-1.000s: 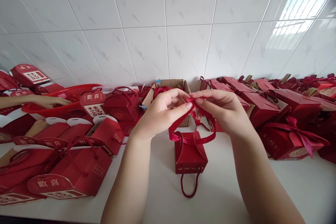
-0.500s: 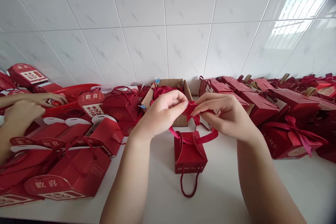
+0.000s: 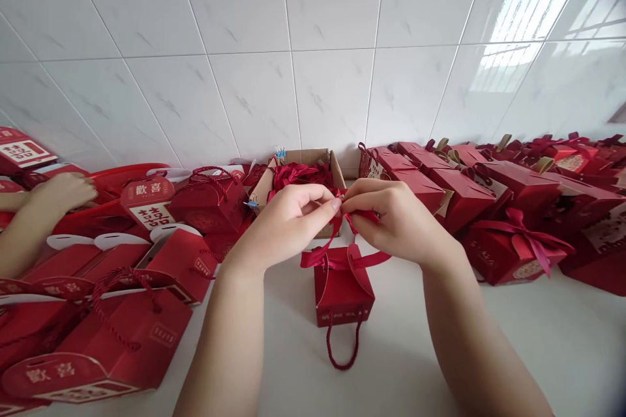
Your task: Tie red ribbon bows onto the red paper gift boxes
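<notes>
A small red gift box (image 3: 344,287) stands on the white table in front of me, its cord handle hanging toward me. Red satin ribbon (image 3: 320,257) runs through the top of the box and rises to my fingers. My left hand (image 3: 300,218) pinches the ribbon between thumb and forefinger. Close against it, my right hand (image 3: 391,218) is also closed on the ribbon, its fingertips bent inward. The fingers partly hide where the ribbon strands meet.
Behind my hands, a cardboard box (image 3: 337,172) holds loose red ribbon. Several red boxes (image 3: 130,332) crowd the left, near a red basket (image 3: 127,176) and another person's hand (image 3: 66,192). More boxes line the right, including one with a bow (image 3: 518,247).
My hands have come closer together and slightly lower, drawing the ribbon between them. The view has shifted a little to the right. The other person's hands have moved at the left.
</notes>
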The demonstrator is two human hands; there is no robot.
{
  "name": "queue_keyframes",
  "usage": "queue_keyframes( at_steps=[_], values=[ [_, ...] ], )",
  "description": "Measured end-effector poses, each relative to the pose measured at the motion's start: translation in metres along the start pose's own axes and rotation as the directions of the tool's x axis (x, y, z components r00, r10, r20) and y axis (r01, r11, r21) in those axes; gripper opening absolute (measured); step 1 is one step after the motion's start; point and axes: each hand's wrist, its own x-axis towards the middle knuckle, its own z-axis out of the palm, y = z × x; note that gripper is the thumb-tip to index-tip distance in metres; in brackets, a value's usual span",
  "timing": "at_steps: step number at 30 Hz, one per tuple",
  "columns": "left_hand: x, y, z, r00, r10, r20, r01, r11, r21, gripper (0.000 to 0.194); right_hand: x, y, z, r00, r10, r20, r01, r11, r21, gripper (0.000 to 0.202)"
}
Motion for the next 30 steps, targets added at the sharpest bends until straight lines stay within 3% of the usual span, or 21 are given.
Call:
queue_keyframes(
  at_steps=[5, 13, 30],
  values=[
    [-0.001, -0.006, -0.002, 0.999, 0.042, 0.002, -0.042, 0.999, -0.006, 0.011, 0.0, 0.001, 0.0, 1.0, 0.007, -0.031, -0.006, 1.0, 0.025, 0.027],
    [0.001, -0.011, -0.005, 0.982, 0.187, -0.012, -0.187, 0.982, 0.008, 0.01, -0.001, 0.001, 0.0, 0.999, -0.022, -0.048, 0.027, 0.993, 0.113, 0.029],
    [0.003, -0.015, -0.006, 0.956, 0.261, -0.137, -0.262, 0.965, 0.01, 0.015, 0.0, 0.005, -0.003, 0.998, -0.048, -0.036, 0.055, 0.972, 0.23, 0.032]
  ],
)
